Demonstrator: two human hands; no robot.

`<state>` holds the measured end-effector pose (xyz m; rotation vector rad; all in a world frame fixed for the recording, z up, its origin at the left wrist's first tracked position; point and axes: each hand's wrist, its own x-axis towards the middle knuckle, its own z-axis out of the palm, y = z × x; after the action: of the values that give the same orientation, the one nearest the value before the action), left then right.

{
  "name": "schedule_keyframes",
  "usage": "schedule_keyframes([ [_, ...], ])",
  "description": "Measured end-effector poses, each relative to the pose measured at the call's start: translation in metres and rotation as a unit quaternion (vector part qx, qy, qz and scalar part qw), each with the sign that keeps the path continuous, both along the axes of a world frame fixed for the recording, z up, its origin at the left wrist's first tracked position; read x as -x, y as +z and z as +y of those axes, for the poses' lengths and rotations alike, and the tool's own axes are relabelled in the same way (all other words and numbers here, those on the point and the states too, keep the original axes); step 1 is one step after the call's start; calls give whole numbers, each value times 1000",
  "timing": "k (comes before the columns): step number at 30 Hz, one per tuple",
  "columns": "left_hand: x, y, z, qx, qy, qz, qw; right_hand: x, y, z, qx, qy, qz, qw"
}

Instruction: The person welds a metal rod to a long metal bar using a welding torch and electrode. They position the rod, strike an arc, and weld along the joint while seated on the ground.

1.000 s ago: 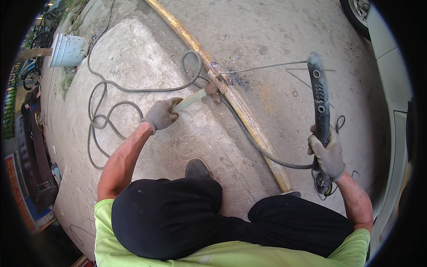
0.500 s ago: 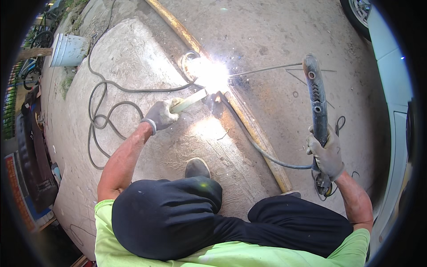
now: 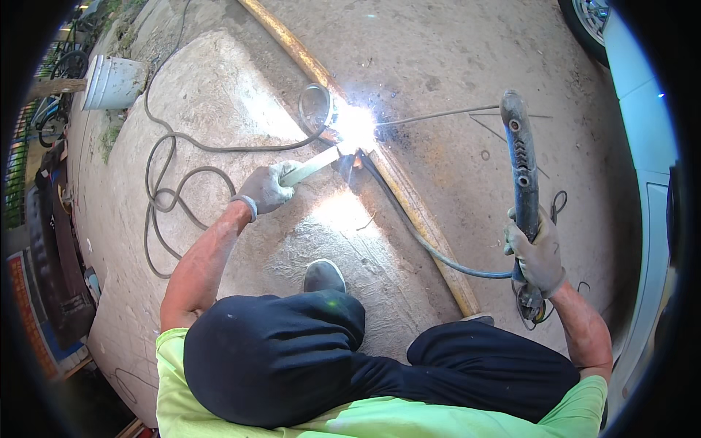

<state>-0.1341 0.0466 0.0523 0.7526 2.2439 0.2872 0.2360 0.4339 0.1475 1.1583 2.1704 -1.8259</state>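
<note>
My gloved left hand (image 3: 267,189) is closed on a flat pale metal strip (image 3: 310,166), whose far end reaches the bright welding arc. My gloved right hand (image 3: 538,252) grips the dark handle of an electrode holder (image 3: 520,153). From its top a thin welding rod (image 3: 438,116) runs left into the glare. Under the arc lies a long rusty yellow pipe (image 3: 416,201), slanting across the ground from far left to near right. A metal ring (image 3: 315,106) stands against the pipe just left of the arc. The glare hides the joint itself.
Dark cable (image 3: 173,196) loops over the concrete at left, and another cable (image 3: 453,266) crosses the pipe. Loose thin rods (image 3: 488,125) lie beyond the holder. A white bucket (image 3: 115,82) stands far left. A pale vehicle (image 3: 646,117) borders the right side. My shoe (image 3: 324,276) is near the pipe.
The arc's glare has shrunk, so the ring shows more clearly. The electrode holder's top has shifted very slightly right. Both hands keep their grips.
</note>
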Motion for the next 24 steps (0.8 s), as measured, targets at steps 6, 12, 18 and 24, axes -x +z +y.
schedule_keyframes([
  [6,-1,4,3,8,6,-23,1000,8,10,-3,-24,9,-27,999],
  [12,0,-7,-3,-34,14,-21,999,2,3,1,-28,13,-17,999],
  [18,1,-11,-3,-34,-10,3,999,5,8,-1,-20,6,-22,1000],
  [24,0,-7,-5,-18,7,-6,1000,5,7,-2,-18,6,-23,1000],
])
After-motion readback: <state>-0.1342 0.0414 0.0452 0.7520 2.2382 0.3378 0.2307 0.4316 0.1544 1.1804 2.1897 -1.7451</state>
